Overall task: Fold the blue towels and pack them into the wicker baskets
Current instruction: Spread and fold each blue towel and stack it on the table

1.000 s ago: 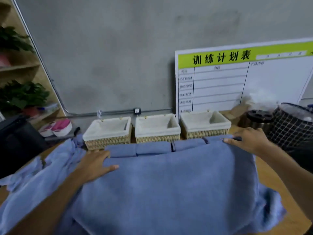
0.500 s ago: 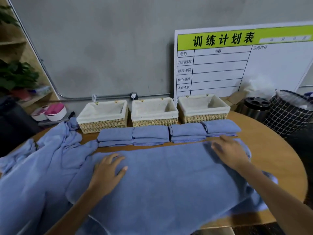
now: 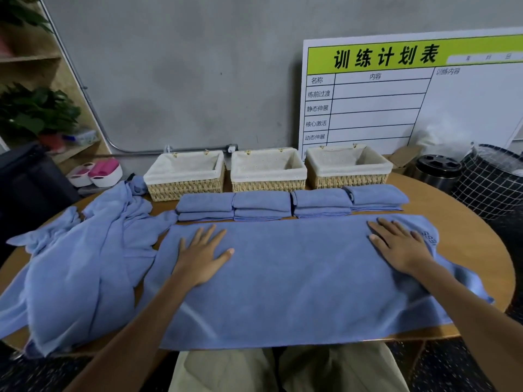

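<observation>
A large blue towel [image 3: 297,281] lies spread flat across the near half of the round wooden table [image 3: 464,222]. My left hand [image 3: 202,251] presses flat on its left part, fingers straight. My right hand [image 3: 399,244] lies flat near its far right corner. Behind the towel sits a row of several folded blue towels [image 3: 288,203]. Three cloth-lined wicker baskets stand along the wall: left [image 3: 185,175], middle [image 3: 267,171], right [image 3: 348,166], all showing bare lining. A heap of unfolded blue towels [image 3: 82,256] covers the table's left side.
A white planning board [image 3: 410,94] leans on the wall behind the right basket. A black grid-pattern hamper [image 3: 492,179] and a dark round canister [image 3: 437,169] stand at the right. Pink and white tubs [image 3: 97,174], a shelf with plants [image 3: 36,108] are at the left.
The towel's far edge was brought toward me and laid down flat, uncovering the folded row. Both hands moved nearer and now rest flat on it. The view tilted down.
</observation>
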{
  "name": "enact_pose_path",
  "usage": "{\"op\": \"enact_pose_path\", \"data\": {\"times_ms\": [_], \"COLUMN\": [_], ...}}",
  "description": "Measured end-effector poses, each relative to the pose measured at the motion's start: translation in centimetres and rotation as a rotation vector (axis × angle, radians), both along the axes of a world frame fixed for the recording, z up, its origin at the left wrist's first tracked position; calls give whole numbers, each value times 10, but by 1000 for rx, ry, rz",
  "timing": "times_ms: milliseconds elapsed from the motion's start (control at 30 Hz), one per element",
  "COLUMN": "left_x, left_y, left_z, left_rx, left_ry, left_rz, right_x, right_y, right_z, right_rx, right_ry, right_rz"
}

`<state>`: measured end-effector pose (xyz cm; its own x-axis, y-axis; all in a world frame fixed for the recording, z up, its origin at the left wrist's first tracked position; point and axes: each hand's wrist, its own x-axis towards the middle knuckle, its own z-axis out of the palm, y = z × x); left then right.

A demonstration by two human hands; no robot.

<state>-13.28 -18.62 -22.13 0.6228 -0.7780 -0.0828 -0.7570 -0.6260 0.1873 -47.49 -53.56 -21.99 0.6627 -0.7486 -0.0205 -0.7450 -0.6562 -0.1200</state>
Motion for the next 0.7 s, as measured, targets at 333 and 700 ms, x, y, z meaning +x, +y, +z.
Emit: {"op": "enact_pose_path", "data": {"times_ms": [333, 700], "left_x": [-1, -16], "left_y": [17, 31], "left_z": [-3, -5], "left_rx": [-78, -370], "left_ry": [-59, -229], "left_rz": [114, 13], "right_x": [18, 7], "right_y": [13, 11], "right_z": [2, -3], "right_rx": [-22, -19], "right_ry": [-13, -39], "right_rz": [57, 16]}}
